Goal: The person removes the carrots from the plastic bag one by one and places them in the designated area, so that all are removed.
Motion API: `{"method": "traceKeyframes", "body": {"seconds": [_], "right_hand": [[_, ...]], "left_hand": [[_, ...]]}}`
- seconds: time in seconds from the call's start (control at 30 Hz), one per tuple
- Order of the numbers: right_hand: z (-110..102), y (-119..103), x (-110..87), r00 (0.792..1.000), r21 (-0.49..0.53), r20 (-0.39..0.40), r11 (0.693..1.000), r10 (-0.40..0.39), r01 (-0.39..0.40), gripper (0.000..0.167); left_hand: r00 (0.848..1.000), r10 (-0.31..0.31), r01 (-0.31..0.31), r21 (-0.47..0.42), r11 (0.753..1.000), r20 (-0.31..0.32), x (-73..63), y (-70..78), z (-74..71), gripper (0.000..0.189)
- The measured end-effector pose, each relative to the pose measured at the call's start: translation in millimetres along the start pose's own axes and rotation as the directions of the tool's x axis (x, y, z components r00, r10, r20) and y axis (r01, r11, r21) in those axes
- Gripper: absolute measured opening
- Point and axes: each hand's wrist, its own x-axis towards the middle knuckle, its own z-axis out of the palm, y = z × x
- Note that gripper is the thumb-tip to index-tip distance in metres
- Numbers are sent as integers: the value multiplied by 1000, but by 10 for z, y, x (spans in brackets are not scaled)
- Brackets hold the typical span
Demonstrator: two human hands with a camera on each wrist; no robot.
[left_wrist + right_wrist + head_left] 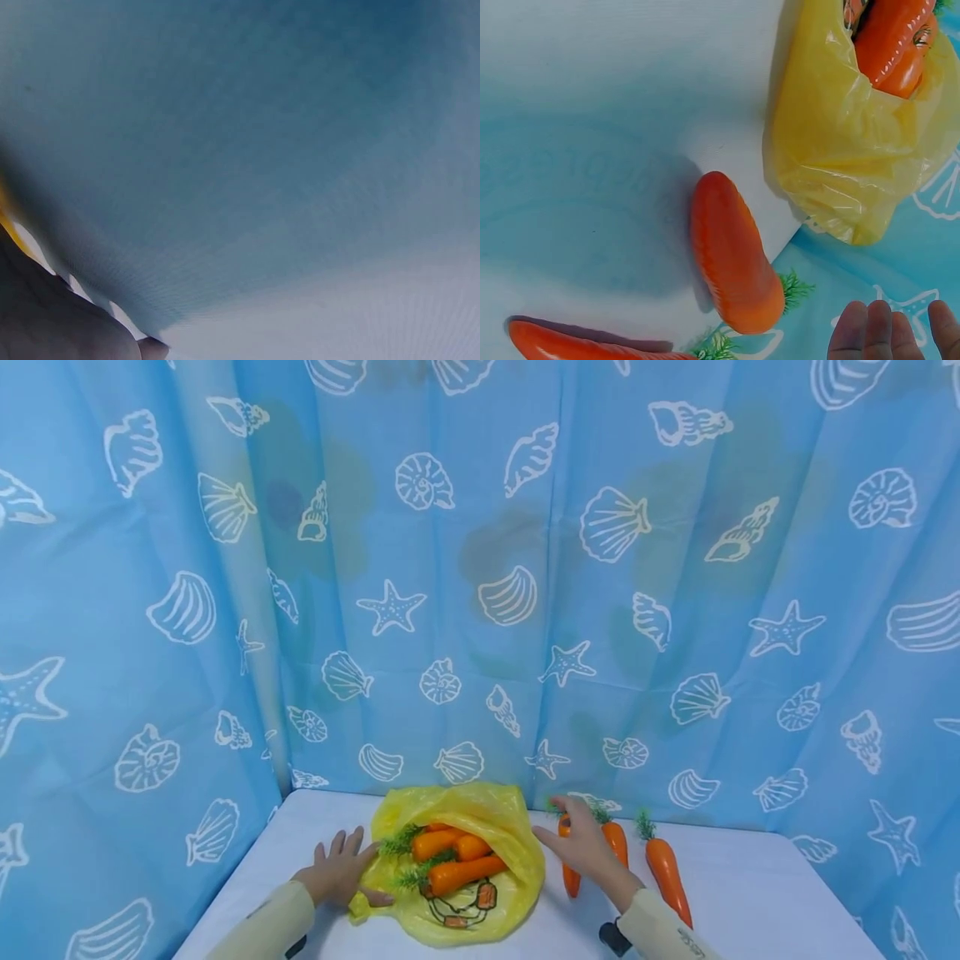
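Note:
A yellow plastic bag (517, 893) lies on the white table with its mouth gaping, and several orange carrots (468, 872) with green tops show inside. My left hand (337, 870) rests at the bag's left edge, its fingers spread and its thumb against the plastic. To the right of the bag, my right hand (588, 850) reaches over the loose carrots with its fingers extended, holding nothing. Partly behind it are the nearest carrot (571, 878) and a second carrot (617, 839). The right wrist view shows that hand's fingertips (879, 330) apart from a carrot (735, 259).
A third loose carrot (667, 872) lies farther right on the white table (765, 893). Blue curtains (480, 568) with white shell prints hang behind the table and at both sides. Mostly curtain and tabletop fill the left wrist view.

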Motion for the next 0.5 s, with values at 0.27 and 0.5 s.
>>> {"method": "traceKeyframes", "body": {"seconds": [0.27, 0.5], "right_hand": [[26, -54, -24, 1000, 19, 2, 1000, -6, 6, 62], [67, -103, -49, 1000, 23, 5, 1000, -7, 7, 60]], "left_hand": [[1000, 10, -10, -18, 1000, 12, -6, -12, -33, 113], [1000, 3, -3, -23, 1000, 10, -24, -7, -26, 114]]}}
